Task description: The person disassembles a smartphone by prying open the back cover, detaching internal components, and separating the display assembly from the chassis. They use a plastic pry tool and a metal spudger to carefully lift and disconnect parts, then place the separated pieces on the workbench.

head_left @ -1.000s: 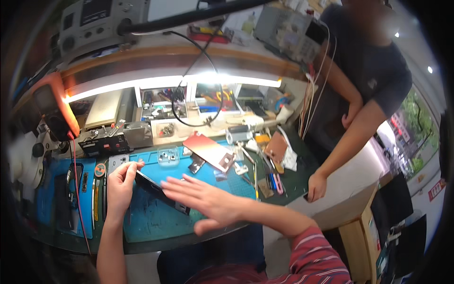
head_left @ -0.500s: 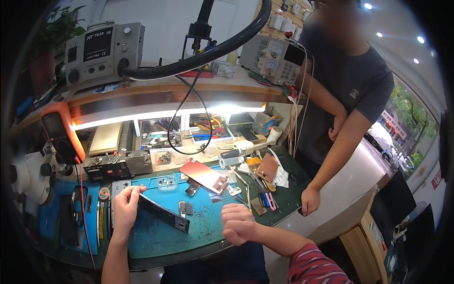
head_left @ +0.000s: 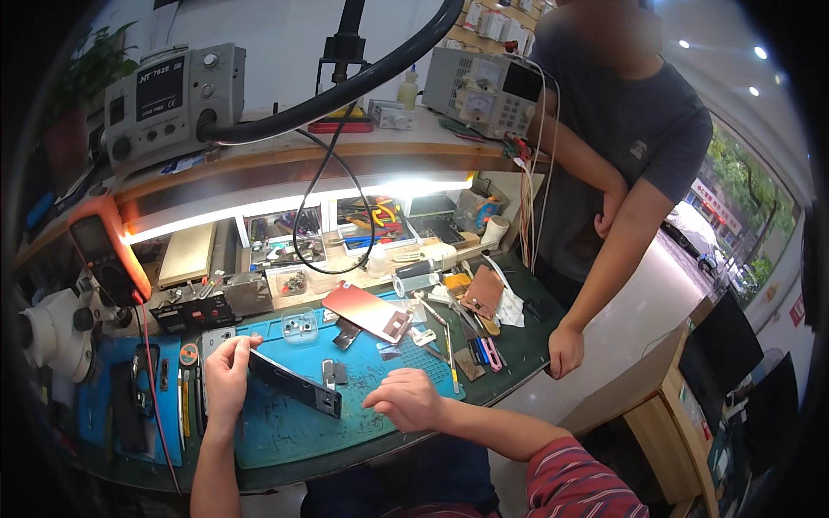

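My left hand [head_left: 228, 371] pinches the upper left end of a dark smartphone [head_left: 298, 386]. The phone slants down to the right over the blue work mat [head_left: 285, 440]. To its right is my right hand [head_left: 404, 400], fingers curled together and pointing at the phone's lower end, a small gap away. Whatever those fingers might hold is hidden. Behind the phone lies a small grey phone part [head_left: 334, 372]. A red phone back panel [head_left: 367, 312] rests farther back, near a clear plastic box [head_left: 300, 325] of small parts.
Pens, tweezers and brushes crowd the bench at right, beside a brown panel [head_left: 484, 292]. A multimeter [head_left: 108, 250] and a microscope [head_left: 60, 337] stand at left. A black hose [head_left: 345, 108] arches overhead. Another person [head_left: 613, 155] leans a hand on the bench's right edge.
My right hand has moved left and slightly up toward the phone, its fingers now pointing at it. My left hand still holds the phone. The whole view has shifted a little.
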The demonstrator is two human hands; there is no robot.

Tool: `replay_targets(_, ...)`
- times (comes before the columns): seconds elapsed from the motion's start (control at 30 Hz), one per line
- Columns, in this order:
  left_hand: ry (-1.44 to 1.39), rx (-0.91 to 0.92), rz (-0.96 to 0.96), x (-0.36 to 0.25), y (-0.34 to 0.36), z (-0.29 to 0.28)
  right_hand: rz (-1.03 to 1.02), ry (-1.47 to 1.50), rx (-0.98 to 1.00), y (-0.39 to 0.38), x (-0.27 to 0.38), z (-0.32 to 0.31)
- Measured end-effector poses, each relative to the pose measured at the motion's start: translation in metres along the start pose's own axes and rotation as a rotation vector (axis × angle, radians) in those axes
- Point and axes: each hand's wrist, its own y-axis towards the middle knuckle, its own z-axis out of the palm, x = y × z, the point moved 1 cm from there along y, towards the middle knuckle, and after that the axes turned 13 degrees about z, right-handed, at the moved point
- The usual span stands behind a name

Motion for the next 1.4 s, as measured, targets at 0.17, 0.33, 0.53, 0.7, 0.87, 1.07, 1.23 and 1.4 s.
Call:
replay_targets(0.17,-0.018,0.0,0.008,-0.005,0.004,0.004,-0.009,-0.063,0.01,0.0,0.0,0.001)
replay_targets(0.33,-0.012,0.011,-0.055,0.001,0.0,-0.007,0.122,-0.823,-0.148,0.0,-0.011,-0.028)
replay_targets(0.53,-0.036,0.051,-0.059,0.003,0.002,-0.002,0.809,-1.03,-0.382,-0.047,-0.061,-0.154)
replay_targets(0.7,-0.021,0.049,-0.013,0.001,-0.003,-0.01,0.479,-0.679,-0.505,-0.026,-0.033,-0.136)
replay_targets(0.87,0.002,0.042,-0.044,-0.001,0.004,-0.002,-0.105,-0.292,0.061,-0.021,0.018,-0.059)
replay_targets(1.07,-0.027,0.043,-0.029,0.001,0.005,-0.003,0.118,-0.278,0.196,-0.032,0.0,-0.009)
replay_targets(1.23,-0.041,0.025,-0.014,0.011,0.0,-0.014,0.378,-0.549,-0.206,-0.024,-0.017,-0.049)
replay_targets(1.4,-0.028,0.077,-0.031,0.007,0.003,-0.008,0.603,-0.988,-0.344,-0.03,-0.11,-0.144)
